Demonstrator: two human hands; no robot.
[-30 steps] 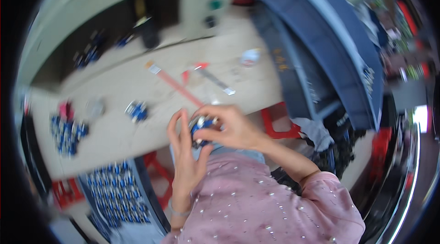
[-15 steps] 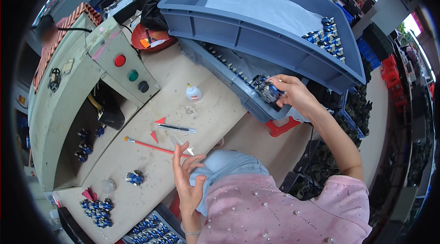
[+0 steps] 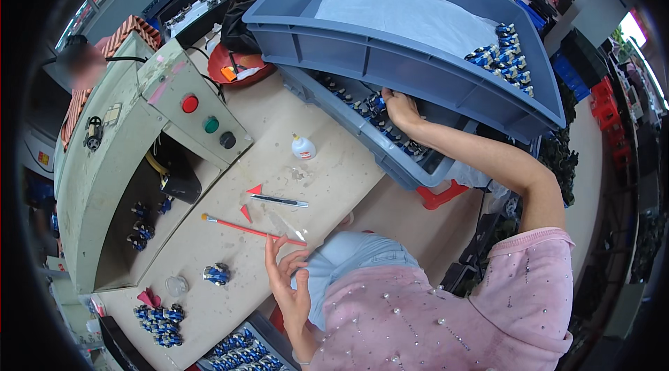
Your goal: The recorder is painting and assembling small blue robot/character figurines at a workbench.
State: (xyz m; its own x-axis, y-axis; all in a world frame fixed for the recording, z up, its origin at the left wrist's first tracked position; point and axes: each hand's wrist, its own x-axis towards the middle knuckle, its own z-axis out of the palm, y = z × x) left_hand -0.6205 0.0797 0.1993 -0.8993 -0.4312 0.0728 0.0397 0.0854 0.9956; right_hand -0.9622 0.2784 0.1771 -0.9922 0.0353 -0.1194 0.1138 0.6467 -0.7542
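- Fingers of the left hand: spread open and empty, raised at the near edge of the workbench. They touch nothing. A heap of small blue parts lies further left on the bench, well apart from them.
- Red-handled brush: lies flat on the bench, its right end just beside the left fingertips. A single blue part sits near its left end.
- Black pen-like tool and white glue bottle: the tool lies flat and the bottle stands upright. Both are unattended, between the two hands.
- Lower grey bin: sits under the upper grey crate and holds rows of blue parts.
- Right hand: arm extended, hand inside the lower bin on the rows of blue parts. Its fingers curl downward among them. Whether they have closed on a part cannot be determined from this view.
- Step in hand, as judged: picking a blue part from the lower bin.
- Requirement for the following move, as judged: a firm pinch on a single part, then a lift that avoids the overhanging floor of the upper crate, with the open left hand available to receive the part.
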